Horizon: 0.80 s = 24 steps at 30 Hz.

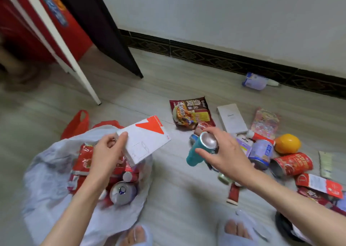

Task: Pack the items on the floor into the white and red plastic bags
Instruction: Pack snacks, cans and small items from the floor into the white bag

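Two feet in pale slippers [241, 227] stand at the near edge of the view, below both forearms.

Left hand [109, 152]: grasping. Its thumb and fingers pinch the near corner of a white box with an orange-red triangle [146, 139], which is held tilted above the mouth of the white plastic bag [48, 180]. The bag lies open directly beneath this hand. Inside it, under the wrist, are red packets [84, 157] and a silver can [122, 192] lying on its side.

Right hand [224, 152]: grasping. Its fingers and thumb curl round the upper end of a teal can [198, 150], held tilted with its silver top facing up and clear of the floor [177, 199].

Just right of the right hand lie a blue-and-white can [261, 152] and a red can [292, 164], both on their sides, and a yellow-orange round object [287, 143]. Right of the right forearm lie red-and-white packets [318, 186]. A small red carton [233, 193] lies under the right wrist.

Beyond the left hand, the red plastic bag [76, 124] lies behind the white bag, one handle raised. Beyond the right hand lie a noodle packet [191, 113], a white flat box [232, 117] and a pink patterned packet [265, 123].

Farthest out, a pale blue pouch [255, 81] lies against the dark patterned skirting [206, 55]. A red cabinet [37, 21] stands far beyond the left hand.
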Motion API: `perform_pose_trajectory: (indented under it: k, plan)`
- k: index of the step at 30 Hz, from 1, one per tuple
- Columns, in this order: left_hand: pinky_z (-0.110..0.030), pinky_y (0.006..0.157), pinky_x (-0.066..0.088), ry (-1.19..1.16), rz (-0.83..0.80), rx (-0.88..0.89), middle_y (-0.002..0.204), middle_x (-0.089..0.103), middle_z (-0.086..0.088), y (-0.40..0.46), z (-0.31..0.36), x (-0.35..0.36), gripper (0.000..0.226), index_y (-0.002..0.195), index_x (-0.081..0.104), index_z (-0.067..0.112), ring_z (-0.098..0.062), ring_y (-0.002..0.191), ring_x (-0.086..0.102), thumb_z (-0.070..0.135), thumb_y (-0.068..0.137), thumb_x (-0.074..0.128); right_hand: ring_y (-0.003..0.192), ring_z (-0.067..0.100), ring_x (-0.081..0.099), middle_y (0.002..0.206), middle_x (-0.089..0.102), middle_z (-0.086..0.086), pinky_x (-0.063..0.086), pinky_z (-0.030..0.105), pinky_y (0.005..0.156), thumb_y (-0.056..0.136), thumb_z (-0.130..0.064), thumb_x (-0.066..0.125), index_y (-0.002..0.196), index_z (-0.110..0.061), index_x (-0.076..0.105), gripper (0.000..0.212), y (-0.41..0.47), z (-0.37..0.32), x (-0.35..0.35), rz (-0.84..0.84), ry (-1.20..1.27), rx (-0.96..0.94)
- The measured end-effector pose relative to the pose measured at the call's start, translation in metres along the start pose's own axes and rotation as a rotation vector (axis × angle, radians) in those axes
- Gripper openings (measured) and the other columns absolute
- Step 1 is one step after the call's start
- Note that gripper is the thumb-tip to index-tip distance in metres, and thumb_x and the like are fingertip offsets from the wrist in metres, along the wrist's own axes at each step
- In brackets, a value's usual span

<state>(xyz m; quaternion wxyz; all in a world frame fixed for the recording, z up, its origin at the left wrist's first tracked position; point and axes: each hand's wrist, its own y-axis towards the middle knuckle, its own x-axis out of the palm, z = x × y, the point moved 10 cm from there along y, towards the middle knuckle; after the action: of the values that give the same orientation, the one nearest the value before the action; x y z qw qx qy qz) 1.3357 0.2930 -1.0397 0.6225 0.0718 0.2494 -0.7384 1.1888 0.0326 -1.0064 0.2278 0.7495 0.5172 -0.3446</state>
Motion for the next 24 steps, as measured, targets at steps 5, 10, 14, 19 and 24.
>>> perform_pose_trajectory:
  k: [5,10,14,19,24]
  plan:
    - [-0.033,0.057,0.031,0.113,0.165,-0.066,0.064,0.044,-0.008,0.013,-0.033,-0.104,0.039,0.065,0.048,0.006,-0.02,0.062,0.041,0.038,0.085,0.06,0.106,0.013,0.048,0.118,0.055,-0.003,0.039,0.026,0.089,0.082,-0.043,0.063,0.123,-0.022,0.044,0.051,0.044,-0.092,0.062,-0.199,-0.047,-0.161]
    - [-0.033,0.061,0.04,0.117,0.288,-0.168,0.066,0.053,-0.013,0.032,-0.058,-0.163,0.046,0.075,0.057,-0.009,-0.023,0.062,0.049,0.036,0.08,0.066,0.096,0.02,0.053,0.113,0.06,0.003,0.035,0.026,0.074,0.082,-0.035,0.065,0.12,-0.018,0.046,0.046,0.088,-0.133,0.119,-0.195,0.004,-0.11]
    - [-0.015,0.043,0.047,-0.201,0.322,-0.291,0.075,0.059,-0.011,0.032,-0.081,-0.192,0.024,0.08,0.061,0.001,-0.018,0.06,0.056,0.022,0.09,0.056,0.089,0.015,0.045,0.114,0.058,0.005,0.035,0.026,0.074,0.083,-0.029,0.063,0.118,-0.017,0.045,0.041,0.099,-0.142,0.159,-0.255,0.038,-0.06]
    - [-0.015,0.046,0.049,-0.367,0.456,-0.383,0.079,0.06,-0.008,0.018,-0.108,-0.233,0.018,0.076,0.059,0.009,-0.01,0.056,0.059,0.02,0.09,0.055,0.093,0.01,0.046,0.119,0.056,0.003,0.038,0.021,0.076,0.083,-0.027,0.066,0.122,-0.015,0.045,0.045,0.102,-0.146,0.19,-0.273,0.081,-0.007]
    - [-0.02,0.058,0.052,-0.296,0.46,-0.364,0.077,0.062,-0.007,0.009,-0.126,-0.236,0.017,0.081,0.061,0.005,-0.016,0.065,0.057,0.017,0.091,0.055,0.097,0.01,0.047,0.123,0.054,0.006,0.048,0.024,0.081,0.082,-0.019,0.065,0.124,-0.012,0.043,0.048,0.107,-0.146,0.216,-0.281,0.193,0.136]
